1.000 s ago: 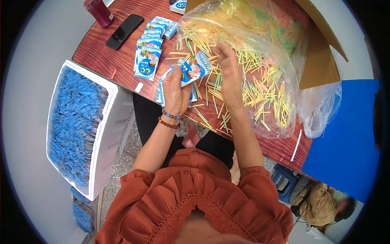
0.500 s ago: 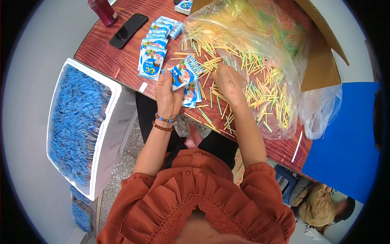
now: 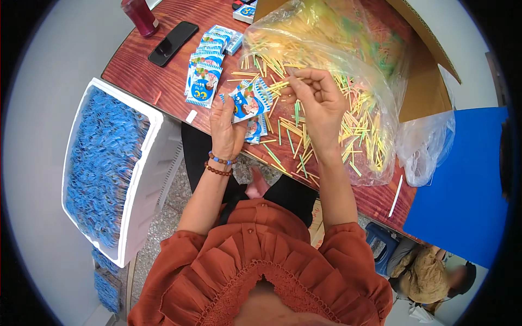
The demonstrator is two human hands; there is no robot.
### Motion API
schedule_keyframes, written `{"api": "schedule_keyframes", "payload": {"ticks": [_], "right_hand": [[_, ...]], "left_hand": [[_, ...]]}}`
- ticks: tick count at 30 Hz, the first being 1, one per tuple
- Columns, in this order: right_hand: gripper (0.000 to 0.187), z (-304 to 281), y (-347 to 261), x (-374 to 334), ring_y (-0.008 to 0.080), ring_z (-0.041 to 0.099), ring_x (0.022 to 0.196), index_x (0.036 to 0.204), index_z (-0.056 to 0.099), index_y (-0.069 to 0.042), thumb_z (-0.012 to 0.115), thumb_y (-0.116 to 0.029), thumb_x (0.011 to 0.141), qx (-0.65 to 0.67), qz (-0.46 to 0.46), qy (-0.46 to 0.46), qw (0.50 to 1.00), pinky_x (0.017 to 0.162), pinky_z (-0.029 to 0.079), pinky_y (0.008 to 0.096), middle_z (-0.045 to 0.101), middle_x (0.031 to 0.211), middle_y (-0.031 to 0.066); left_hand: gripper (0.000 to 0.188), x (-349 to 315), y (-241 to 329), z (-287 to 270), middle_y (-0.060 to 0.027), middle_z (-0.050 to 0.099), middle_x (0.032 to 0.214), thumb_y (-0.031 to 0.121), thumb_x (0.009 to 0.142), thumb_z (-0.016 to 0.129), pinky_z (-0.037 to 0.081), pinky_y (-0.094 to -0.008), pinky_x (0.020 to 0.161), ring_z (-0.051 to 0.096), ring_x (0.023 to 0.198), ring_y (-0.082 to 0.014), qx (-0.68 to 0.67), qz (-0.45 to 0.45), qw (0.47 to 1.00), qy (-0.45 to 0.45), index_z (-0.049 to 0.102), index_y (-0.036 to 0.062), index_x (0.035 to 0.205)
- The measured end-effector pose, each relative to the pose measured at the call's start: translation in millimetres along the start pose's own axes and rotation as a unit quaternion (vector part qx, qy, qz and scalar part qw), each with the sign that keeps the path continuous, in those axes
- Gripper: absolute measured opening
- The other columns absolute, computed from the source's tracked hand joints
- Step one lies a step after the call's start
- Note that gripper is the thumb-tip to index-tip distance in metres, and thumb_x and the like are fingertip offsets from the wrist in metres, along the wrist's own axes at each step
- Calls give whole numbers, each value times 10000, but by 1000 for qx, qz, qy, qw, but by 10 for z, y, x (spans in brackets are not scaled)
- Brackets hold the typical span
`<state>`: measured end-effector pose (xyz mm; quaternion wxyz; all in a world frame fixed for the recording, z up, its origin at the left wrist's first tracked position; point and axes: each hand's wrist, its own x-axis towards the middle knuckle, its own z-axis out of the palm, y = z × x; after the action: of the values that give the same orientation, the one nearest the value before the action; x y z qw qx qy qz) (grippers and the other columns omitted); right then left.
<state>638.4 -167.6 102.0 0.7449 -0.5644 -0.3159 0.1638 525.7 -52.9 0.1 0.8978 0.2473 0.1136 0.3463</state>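
Note:
My left hand point(image 3: 224, 130) grips a small blue-and-white packet point(image 3: 250, 103) with a printed picture on it. Another such packet point(image 3: 255, 130) lies just below it, by the table's near edge. Between thumb and fingers, my right hand point(image 3: 323, 111) pinches a few thin yellow sticks point(image 3: 279, 85). Their ends point left at the packet's upper right corner; whether they are inside it I cannot tell. Loose yellow, green and pink sticks point(image 3: 293, 127) are scattered under and around my right hand. A large clear plastic bag point(image 3: 304, 32) full of them lies behind.
Overlapping packets point(image 3: 203, 87) form a row left of my hands. Beyond them are a black phone point(image 3: 173, 43) and a red bottle point(image 3: 140, 17). A white foam box point(image 3: 155, 146) filled with blue packets stands at left. A cardboard box point(image 3: 427, 92) borders the right; a person point(image 3: 427, 277) sits lower right.
My right hand has lifted from the loose sticks and turned, now showing yellow sticks in its pinch against the packet's corner. The left hand with its packet has barely shifted.

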Motion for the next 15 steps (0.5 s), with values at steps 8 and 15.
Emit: {"api": "schedule_keyframes", "payload": {"ticks": [8,15], "right_hand": [[133,25,67,15,108,614,842,995,658,-1,611,-28,873,-321,-195,-97,922,757,485,245,670,941,62],[197,215,92,73,79,581,866,1071,633,-4,605,-64,886,-193,-57,-48,978,731,450,221,669,897,27]], "left_hand": [[205,-15,26,41,-99,658,1052,203,980,506,556,-383,784,659,912,-199,-8,1,1000,-13,573,42,1087],[210,29,93,0,-96,641,1094,179,983,497,513,-389,904,630,998,-197,-51,7,998,31,560,32,1118]]}}
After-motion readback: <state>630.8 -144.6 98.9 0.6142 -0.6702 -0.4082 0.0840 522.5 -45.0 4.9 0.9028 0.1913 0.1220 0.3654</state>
